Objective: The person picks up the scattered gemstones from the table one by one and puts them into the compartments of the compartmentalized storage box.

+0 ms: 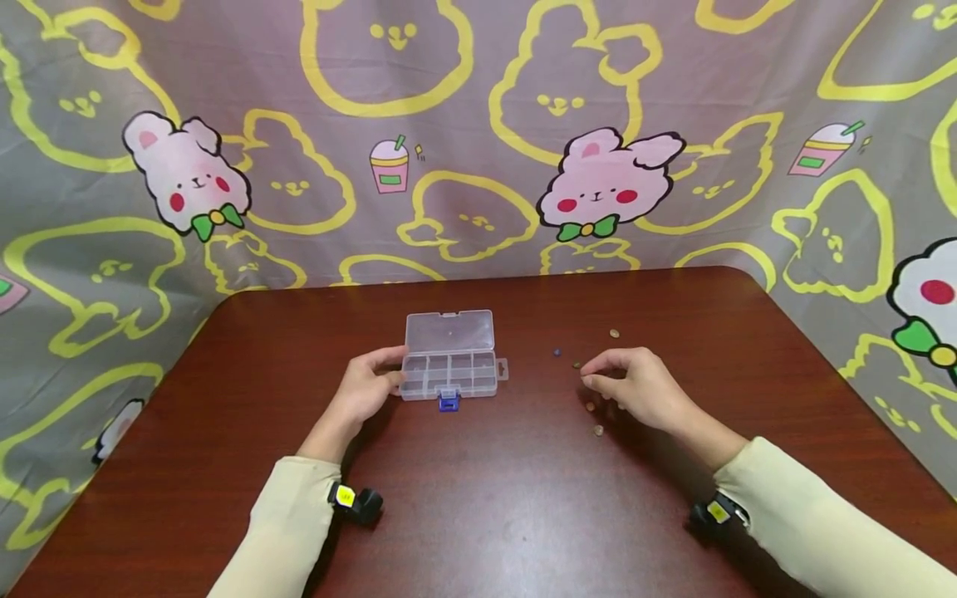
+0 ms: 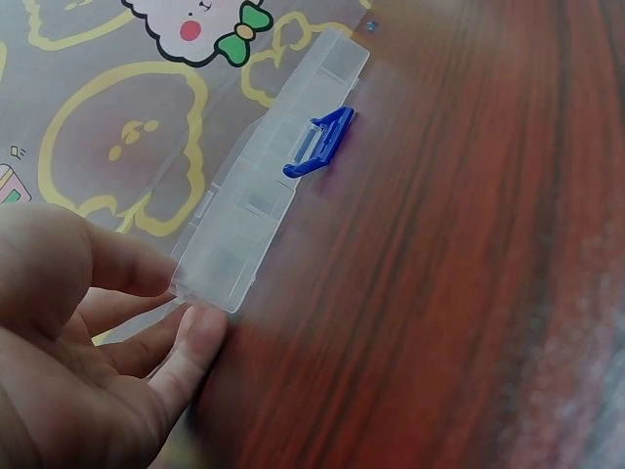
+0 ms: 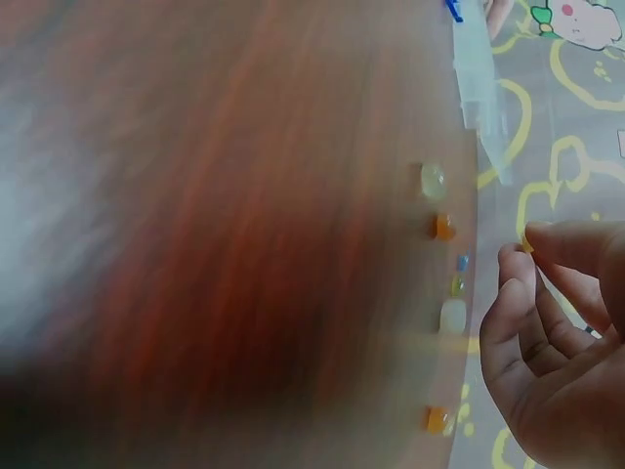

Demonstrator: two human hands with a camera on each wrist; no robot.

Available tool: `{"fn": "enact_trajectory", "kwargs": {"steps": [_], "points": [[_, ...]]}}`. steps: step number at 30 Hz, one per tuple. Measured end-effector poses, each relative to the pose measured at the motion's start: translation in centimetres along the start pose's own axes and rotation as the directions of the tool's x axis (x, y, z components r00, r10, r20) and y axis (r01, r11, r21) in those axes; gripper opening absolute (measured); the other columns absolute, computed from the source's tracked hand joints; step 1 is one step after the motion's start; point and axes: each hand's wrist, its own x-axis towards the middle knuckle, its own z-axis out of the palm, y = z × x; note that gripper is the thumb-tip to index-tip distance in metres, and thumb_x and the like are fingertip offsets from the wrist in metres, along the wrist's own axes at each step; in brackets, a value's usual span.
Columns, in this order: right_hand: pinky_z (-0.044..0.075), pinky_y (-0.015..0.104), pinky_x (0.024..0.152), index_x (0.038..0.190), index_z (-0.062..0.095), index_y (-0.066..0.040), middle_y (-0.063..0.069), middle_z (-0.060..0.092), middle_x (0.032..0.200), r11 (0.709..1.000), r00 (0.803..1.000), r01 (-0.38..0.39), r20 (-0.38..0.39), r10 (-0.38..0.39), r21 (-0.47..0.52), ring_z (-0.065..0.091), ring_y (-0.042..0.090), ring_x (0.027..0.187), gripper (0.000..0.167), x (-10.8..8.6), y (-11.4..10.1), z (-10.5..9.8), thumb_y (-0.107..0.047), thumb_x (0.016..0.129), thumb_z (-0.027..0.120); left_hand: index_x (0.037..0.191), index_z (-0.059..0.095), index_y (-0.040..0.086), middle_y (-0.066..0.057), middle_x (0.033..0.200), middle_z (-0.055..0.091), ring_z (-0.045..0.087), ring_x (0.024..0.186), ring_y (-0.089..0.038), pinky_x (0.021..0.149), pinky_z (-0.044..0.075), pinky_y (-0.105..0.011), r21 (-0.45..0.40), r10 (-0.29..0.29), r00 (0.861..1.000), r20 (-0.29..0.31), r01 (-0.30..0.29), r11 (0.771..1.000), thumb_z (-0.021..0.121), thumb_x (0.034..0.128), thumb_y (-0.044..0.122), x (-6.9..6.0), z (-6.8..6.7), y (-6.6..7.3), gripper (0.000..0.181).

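Observation:
A clear plastic compartment box (image 1: 449,392) stands on the table with its lid (image 1: 449,332) raised at the back and a blue latch (image 1: 449,402) hanging at the front. My left hand (image 1: 366,384) holds the box's left end, thumb in front and fingers behind, as the left wrist view shows. To the right of the box, my right hand (image 1: 645,389) is raised over the table. Its thumb and forefinger pinch a tiny yellowish bead (image 3: 527,240), mostly covered by the fingertips. The box's compartments look bare, though small contents would be hard to see.
Several small beads lie around my right hand: a blue one (image 1: 557,352), a greenish one (image 1: 576,365), a pale one (image 1: 614,333), an orange one (image 1: 590,407) and a clear one (image 1: 598,430). A patterned curtain (image 1: 463,149) hangs behind the brown table (image 1: 478,515).

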Motion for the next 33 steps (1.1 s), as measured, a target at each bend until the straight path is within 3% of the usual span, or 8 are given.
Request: {"fn": "enact_trajectory", "kwargs": {"steps": [4,7,11,13,14,21,33], "points": [[0.049,0.028,0.05,0.1,0.076,-0.002,0.009,0.068,0.073,1.0,1.0,0.003,0.006,-0.003,0.011,0.061,0.027,0.059,0.01,0.9,-0.7,0.7,-0.007,0.092,0.072,0.135,0.058,-0.009,-0.028,0.131,0.059,0.063,0.084,-0.015,0.066,0.052,-0.022,-0.005,0.007,1.0,-0.002,-0.007,1.0,0.057,0.091,-0.008,0.0,-0.1,0.0,0.044],[0.05,0.033,0.08,0.098,0.076,-0.002,0.009,0.069,0.074,1.0,1.0,0.026,0.002,-0.026,0.001,0.062,0.028,0.057,0.009,1.7,-1.4,1.3,-0.007,0.091,0.073,0.134,0.057,-0.009,-0.028,0.131,0.059,0.063,0.084,-0.015,0.066,0.053,-0.022,-0.01,0.011,1.0,-0.003,-0.011,1.0,0.057,0.0907,-0.008,-0.1,-0.1,0.0,0.044],[0.054,0.038,0.076,0.098,0.076,-0.003,0.012,0.068,0.074,1.0,1.0,0.023,0.013,-0.023,0.001,0.06,0.028,0.059,0.008,2.5,-2.3,2.2,-0.007,0.091,0.073,0.134,0.058,-0.009,-0.028,0.131,0.059,0.063,0.083,-0.014,0.066,0.052,-0.022,-0.013,0.008,1.0,-0.007,-0.008,1.0,0.057,0.09,-0.008,-0.1,-0.1,-0.1,0.044],[0.05,0.033,0.049,0.097,0.076,-0.004,0.012,0.068,0.076,1.0,1.0,0.012,0.022,-0.012,0.002,0.059,0.025,0.06,0.008,3.0,-2.8,2.7,-0.008,0.091,0.073,0.134,0.058,-0.009,-0.028,0.131,0.06,0.062,0.082,-0.014,0.066,0.052,-0.022,-0.012,0.007,1.0,-0.008,-0.007,1.0,0.057,0.0897,-0.008,-0.1,-0.2,-0.2,0.044],[0.049,0.034,0.044,0.096,0.076,-0.005,0.01,0.068,0.078,1.0,1.0,0.016,0.024,-0.016,-0.009,0.059,0.022,0.061,0.007,3.2,-3.0,3.0,-0.008,0.091,0.073,0.134,0.058,-0.009,-0.027,0.13,0.06,0.062,0.081,-0.014,0.065,0.052,-0.022,-0.012,0.007,1.0,-0.01,-0.008,1.0,0.057,0.0896,-0.008,-0.1,-0.2,-0.2,0.044],[0.05,0.03,0.061,0.092,0.078,-0.007,-0.002,0.072,0.083,0.992,0.995,0.098,0.011,-0.097,-0.075,0.062,0.015,0.066,0.004,4.6,-4.5,4.6,-0.007,0.088,0.076,0.133,0.059,-0.008,-0.027,0.129,0.061,0.063,0.086,-0.017,0.066,0.052,-0.022,-0.019,0.006,1.0,-0.014,-0.006,1.0,0.057,0.0898,-0.008,-0.1,-0.1,-0.3,0.044],[0.048,0.028,0.057,0.091,0.077,-0.004,0.001,0.072,0.08,0.988,0.99,0.138,0.027,-0.137,-0.071,0.06,0.012,0.063,0.004,6.3,-5.7,6.7,-0.004,0.087,0.075,0.134,0.059,-0.007,-0.026,0.131,0.06,0.064,0.089,-0.02,0.069,0.053,-0.022,-0.021,0.004,1.0,-0.009,-0.005,1.0,0.057,0.0907,-0.007,0.1,0.0,-0.4,0.044]]}}
